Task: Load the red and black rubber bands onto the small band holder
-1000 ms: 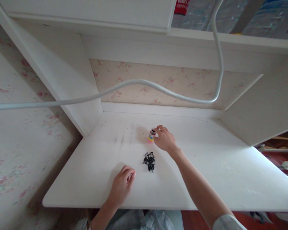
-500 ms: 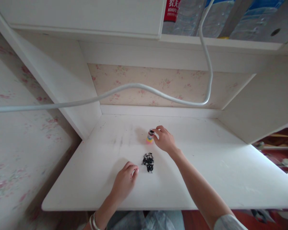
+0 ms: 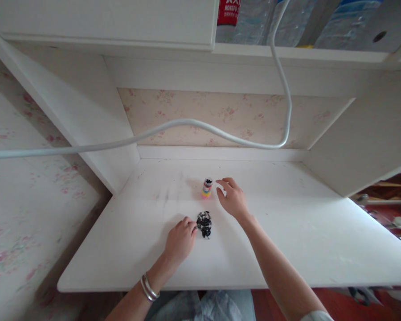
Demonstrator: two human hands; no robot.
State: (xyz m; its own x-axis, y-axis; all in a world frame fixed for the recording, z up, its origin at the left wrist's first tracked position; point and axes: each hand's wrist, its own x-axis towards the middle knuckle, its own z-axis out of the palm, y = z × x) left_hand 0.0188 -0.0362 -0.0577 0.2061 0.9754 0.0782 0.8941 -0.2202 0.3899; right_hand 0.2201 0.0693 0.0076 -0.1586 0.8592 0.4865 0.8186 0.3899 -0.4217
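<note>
Black bits in the small jar, right hand open beside it, left hand unclear in grip.

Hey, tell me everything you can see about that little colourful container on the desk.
The small container is roughly cylindrical, perhaps plastic, with yellow, blue and pinkish-red colouring. It stands upright on the white desk, beyond the pile of black bits. Something black shows at its top; lid or contents, I can't tell. The right hand is beside it, not touching.
</note>
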